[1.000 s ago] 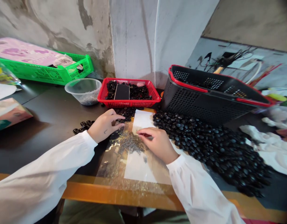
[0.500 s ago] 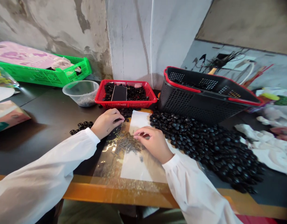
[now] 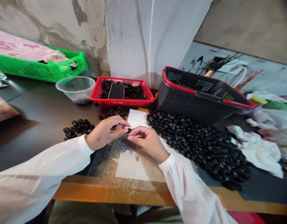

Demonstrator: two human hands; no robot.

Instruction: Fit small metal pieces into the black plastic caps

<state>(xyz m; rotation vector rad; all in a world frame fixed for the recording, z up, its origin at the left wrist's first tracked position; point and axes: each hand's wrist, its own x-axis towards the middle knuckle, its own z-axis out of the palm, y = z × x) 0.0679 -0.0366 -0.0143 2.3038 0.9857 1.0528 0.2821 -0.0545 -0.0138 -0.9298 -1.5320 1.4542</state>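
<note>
On the dark table [image 3: 26, 137], a big black basket [image 3: 181, 101] stands behind a spread of glossy black discs [image 3: 201, 147]. The left hand [image 3: 105, 130] and right hand [image 3: 148, 141] meet over a heap of metal pins [image 3: 119, 145]. Between their fingertips sits a small black piece [image 3: 129, 130]: the left pinches it; whether the right grips too, I can't tell.

Just before the fingers [image 3: 135, 131] lies a heap of pins [image 3: 119, 146], partly on paper [image 3: 134, 170]. Left of the fingers sits a cluster of wheels [image 3: 75, 129]; right, a pile of discs [image 3: 204, 149]. Straight behind, a basket [image 3: 122, 103] holds a phone [image 3: 116, 91]; behind-left stands a bowl [image 3: 70, 88].
</note>
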